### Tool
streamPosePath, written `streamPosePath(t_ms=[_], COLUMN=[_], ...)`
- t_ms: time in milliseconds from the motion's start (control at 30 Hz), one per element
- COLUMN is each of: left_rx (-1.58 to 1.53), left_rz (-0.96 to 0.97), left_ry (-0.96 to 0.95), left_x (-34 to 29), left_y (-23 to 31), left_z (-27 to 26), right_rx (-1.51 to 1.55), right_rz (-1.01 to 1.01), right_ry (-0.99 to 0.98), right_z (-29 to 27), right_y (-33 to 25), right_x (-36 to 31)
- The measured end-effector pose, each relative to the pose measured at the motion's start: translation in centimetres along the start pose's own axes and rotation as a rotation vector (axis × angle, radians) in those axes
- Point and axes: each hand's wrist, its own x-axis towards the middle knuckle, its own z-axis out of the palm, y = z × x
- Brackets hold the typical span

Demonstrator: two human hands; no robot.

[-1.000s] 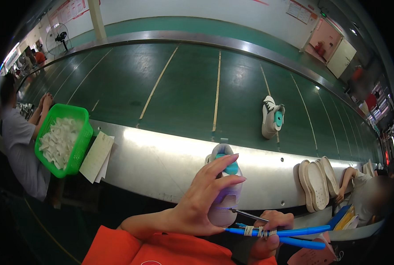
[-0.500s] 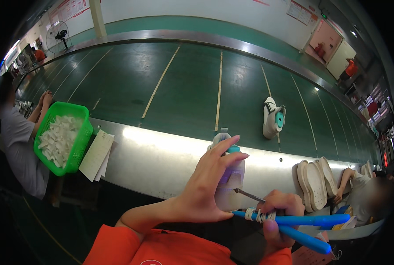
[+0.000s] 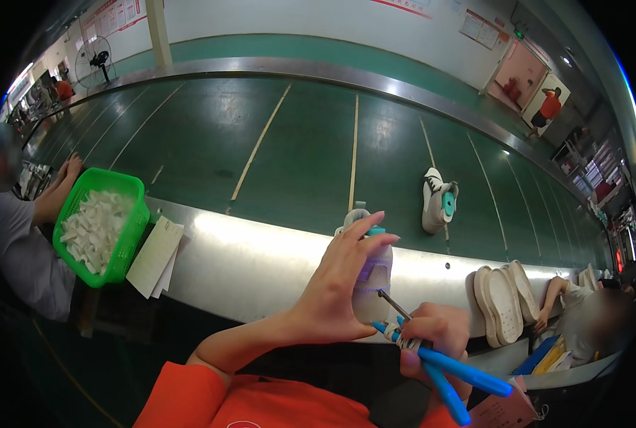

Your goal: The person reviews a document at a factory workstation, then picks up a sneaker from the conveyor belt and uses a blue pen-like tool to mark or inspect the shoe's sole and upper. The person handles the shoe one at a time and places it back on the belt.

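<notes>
My left hand (image 3: 329,289) is wrapped around a pale shoe (image 3: 372,307) with purple marks and a bit of teal at its far end. Its thumb lies at the near end and its fingers on the far part. From the right, my right hand (image 3: 436,332) grips a thin metal rod-like tool (image 3: 396,304), whose tip meets the shoe at the purple line. The same hand clasps two blue pen-like sticks (image 3: 468,371), bound with whitish bands. Beyond, a white shoe (image 3: 432,207) with dark laces and a teal insert stands on the green conveyor belt (image 3: 296,164).
At left, a green basket (image 3: 145,203) holds white crumpled pieces, beside paper sheets (image 3: 155,257). Several cream soles (image 3: 500,303) stand on the metal ledge (image 3: 246,264) at right. A person in grey (image 3: 29,250) sits at left; another in a light shirt (image 3: 582,314) at right.
The blue sticks have swung so their far ends point lower, toward me. The metal tip has moved up slightly along the shoe. My left hand keeps its hold.
</notes>
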Motion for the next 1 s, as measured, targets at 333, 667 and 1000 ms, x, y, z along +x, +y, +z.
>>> streamPosePath(t_ms=[333, 667, 1000], left_rx=[-0.04, 0.512, 0.135], left_rz=[0.069, 0.84, 0.341], left_ry=[0.001, -0.21, -0.325], left_x=[-1.2, -16.8, 2.8], left_y=[-0.7, -11.4, -13.9], left_z=[0.5, 8.9, 11.4], right_rx=[0.356, 0.661, 0.62], right_rz=[0.33, 0.968, 0.94], right_ry=[0.852, 1.28, 1.324], right_z=[1.9, 6.7, 7.8], right_y=[3.5, 8.0, 9.5], right_x=[-5.0, -15.7, -15.4])
